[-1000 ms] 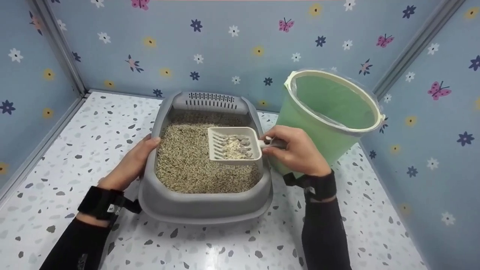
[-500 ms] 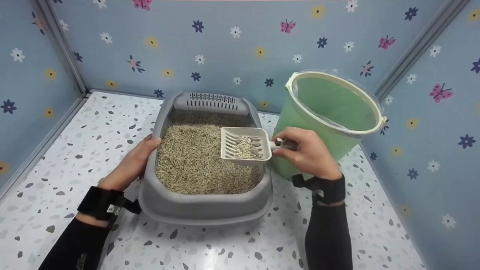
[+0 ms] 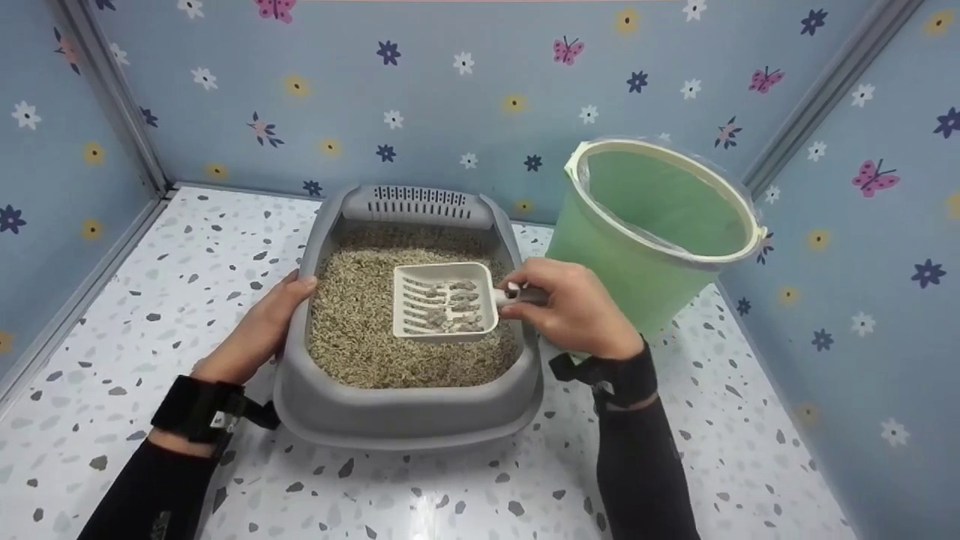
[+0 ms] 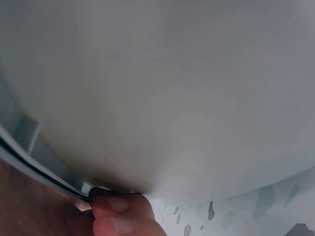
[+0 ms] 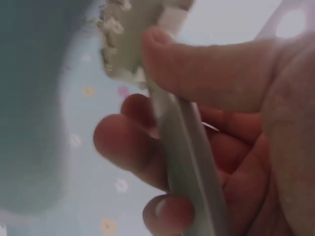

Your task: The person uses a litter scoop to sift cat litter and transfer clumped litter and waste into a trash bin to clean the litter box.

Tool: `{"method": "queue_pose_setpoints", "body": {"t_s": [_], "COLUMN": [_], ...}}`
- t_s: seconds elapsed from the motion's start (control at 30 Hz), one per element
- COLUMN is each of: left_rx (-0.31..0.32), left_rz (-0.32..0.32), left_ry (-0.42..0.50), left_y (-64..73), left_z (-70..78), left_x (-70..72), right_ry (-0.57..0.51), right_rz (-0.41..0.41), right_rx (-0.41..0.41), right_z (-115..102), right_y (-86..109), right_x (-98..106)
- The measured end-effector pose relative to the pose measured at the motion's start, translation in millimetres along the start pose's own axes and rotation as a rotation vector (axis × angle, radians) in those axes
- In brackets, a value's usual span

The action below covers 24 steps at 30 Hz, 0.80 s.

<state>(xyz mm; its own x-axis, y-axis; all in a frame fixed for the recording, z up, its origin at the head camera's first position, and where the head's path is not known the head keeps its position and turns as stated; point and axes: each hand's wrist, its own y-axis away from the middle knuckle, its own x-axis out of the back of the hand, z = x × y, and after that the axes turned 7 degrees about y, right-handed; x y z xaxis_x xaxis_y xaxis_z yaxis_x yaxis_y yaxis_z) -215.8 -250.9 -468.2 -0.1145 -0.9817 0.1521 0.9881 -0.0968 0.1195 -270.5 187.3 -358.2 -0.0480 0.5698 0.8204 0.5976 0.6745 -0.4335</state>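
My right hand (image 3: 577,307) grips the handle of a white slotted litter scoop (image 3: 484,304), its thumb lying along the handle (image 5: 182,142) in the right wrist view. Greyish clumps (image 3: 454,304) lie over the scoop's slots, which show between them. Below the scoop is a grey litter box (image 3: 405,416) filled with tan pellet litter (image 3: 352,300). At the box's left side my left hand (image 3: 259,326) holds the rim, thumb on top. In the left wrist view, its fingertips (image 4: 120,204) curl under the rim beside the box's outer wall (image 4: 172,123).
A green bucket (image 3: 637,262) with a cream rim and a clear plastic liner stands right behind my right hand. Both stand on a speckled white table (image 3: 360,487). Flower-patterned panels (image 3: 450,97) enclose the back and sides.
The scoop shifted right, then back left past its first position, still over the litter box. Loose pale litter in it has dropped away, leaving clumps. My left hand stays on the rim.
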Motion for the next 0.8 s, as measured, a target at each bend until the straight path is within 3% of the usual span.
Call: {"method": "queue_pose_setpoints", "body": {"t_s": [0.23, 0.37, 0.47, 0.6, 0.8], "left_rx": [-0.004, -0.039, -0.064, -0.041, 0.004], "left_rz": [-0.001, -0.009, -0.025, -0.017, -0.001], "left_ry": [-0.013, 0.032, 0.066, 0.038, -0.018], "left_y": [-1.7, -2.9, -4.0, -2.2, 0.7], "left_z": [-2.1, -2.2, -1.2, 0.1, 0.9], "left_x": [0.1, -0.1, -0.5, 0.6, 1.5], "right_ry": [-0.023, 0.006, 0.006, 0.007, 0.041], "right_rz": [0.026, -0.022, -0.006, 0.027, -0.014], "right_rx": [-0.072, -0.008, -0.010, -0.083, -0.032], "right_z": [4, 0, 0, 4, 0], "right_y": [9.8, -1.7, 0.7, 11.7, 3.0], "right_x": [11, 2, 5, 13, 4]}}
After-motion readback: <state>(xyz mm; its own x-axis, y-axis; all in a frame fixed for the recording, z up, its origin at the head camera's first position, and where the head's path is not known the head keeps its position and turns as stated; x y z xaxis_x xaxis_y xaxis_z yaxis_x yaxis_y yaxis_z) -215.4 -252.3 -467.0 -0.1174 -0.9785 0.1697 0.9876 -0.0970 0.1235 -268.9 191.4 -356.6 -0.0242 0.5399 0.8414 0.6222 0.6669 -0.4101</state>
